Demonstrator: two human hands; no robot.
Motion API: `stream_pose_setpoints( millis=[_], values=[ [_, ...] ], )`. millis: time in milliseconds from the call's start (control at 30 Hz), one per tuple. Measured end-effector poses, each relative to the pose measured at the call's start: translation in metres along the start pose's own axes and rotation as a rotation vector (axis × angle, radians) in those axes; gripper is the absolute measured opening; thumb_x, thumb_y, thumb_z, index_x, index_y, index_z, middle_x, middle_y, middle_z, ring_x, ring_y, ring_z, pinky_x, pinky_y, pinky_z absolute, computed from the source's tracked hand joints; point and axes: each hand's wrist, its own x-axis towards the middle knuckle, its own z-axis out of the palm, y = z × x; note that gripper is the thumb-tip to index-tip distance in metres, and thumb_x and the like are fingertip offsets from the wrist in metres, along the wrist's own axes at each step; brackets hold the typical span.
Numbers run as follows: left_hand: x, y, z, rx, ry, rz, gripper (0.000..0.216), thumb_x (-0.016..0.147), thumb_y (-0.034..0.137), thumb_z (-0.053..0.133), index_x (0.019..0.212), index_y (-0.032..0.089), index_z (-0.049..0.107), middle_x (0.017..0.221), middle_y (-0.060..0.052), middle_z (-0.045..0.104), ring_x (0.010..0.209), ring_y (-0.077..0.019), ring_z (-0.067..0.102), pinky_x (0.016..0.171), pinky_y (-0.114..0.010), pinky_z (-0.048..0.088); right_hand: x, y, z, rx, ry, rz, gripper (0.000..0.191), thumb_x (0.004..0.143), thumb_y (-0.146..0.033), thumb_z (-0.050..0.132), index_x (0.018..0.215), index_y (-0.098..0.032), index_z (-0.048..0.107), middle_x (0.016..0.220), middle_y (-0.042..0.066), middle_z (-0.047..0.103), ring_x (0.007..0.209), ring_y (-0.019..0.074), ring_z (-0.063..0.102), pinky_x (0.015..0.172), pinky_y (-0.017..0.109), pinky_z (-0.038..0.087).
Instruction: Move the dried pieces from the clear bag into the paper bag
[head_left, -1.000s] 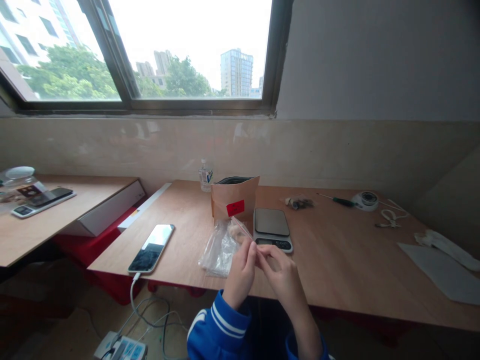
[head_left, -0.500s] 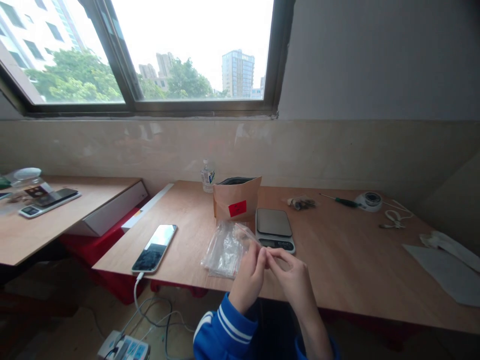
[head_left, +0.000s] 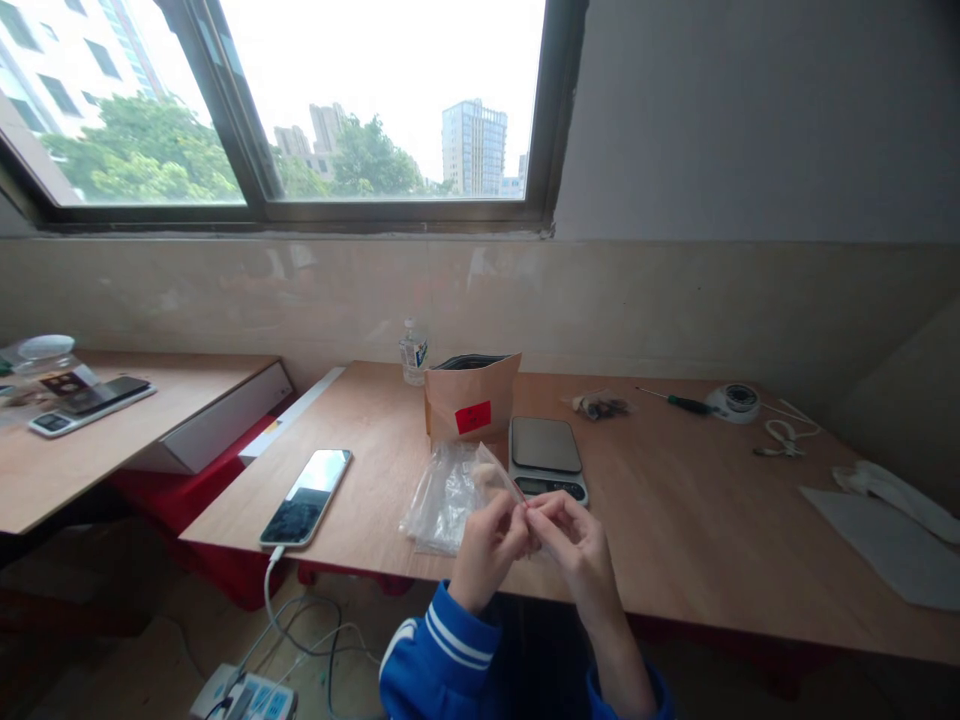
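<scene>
My left hand and my right hand meet at the near edge of the wooden table, fingertips pinched together on the red-lined top of a small clear zip bag. The small bag tilts up and to the left from my fingers, with something pale inside. Under it lies a pile of clear plastic bags. Just behind stand a digital kitchen scale and an upright brown paper pouch with a red label.
A phone lies at the table's left, its cable running down to a power strip. A small bottle, a screwdriver, a tape roll and white sheets sit farther off. A second table stands at the left.
My hands have sunk slightly toward the table's near edge, and the small bag has come down with them. Both hands kept their pinch on its top.
</scene>
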Motion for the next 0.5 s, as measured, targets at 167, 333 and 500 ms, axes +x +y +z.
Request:
stream_pose_setpoints(
  millis=[167,333,500],
  values=[
    [-0.002,0.000,-0.006,-0.014,0.090,-0.017,0.035,0.087,0.040,0.044,0.058,0.021,0.036,0.047,0.004,0.045,0.043,-0.0085,0.044,0.045,-0.020,0.034,0.009,0.015,-0.027,0.042,0.679,-0.004,0.016,0.073,-0.025,0.058,0.060,-0.020,0.051,0.065,0.000,0.064,0.060,0.0151,0.060,0.055,0.025,0.050],
    [0.002,0.006,-0.009,0.019,0.054,0.045,0.036,0.089,0.040,0.039,0.060,0.019,0.041,0.055,0.002,0.048,0.051,-0.0098,0.045,0.052,-0.022,0.036,0.013,0.003,-0.022,0.026,0.564,-0.041,0.033,0.071,-0.029,0.063,0.054,-0.021,0.036,0.081,0.004,0.069,0.069,0.0178,0.064,0.057,0.026,0.052],
    [0.006,0.006,-0.011,0.064,0.154,0.158,0.035,0.089,0.039,0.041,0.062,0.019,0.043,0.062,0.002,0.044,0.061,-0.0115,0.044,0.061,-0.024,0.038,0.023,-0.017,0.000,0.022,0.265,-0.038,0.037,0.071,-0.037,0.069,0.055,-0.020,0.040,0.084,0.007,0.070,0.080,0.0211,0.067,0.070,0.031,0.054]
  ],
)
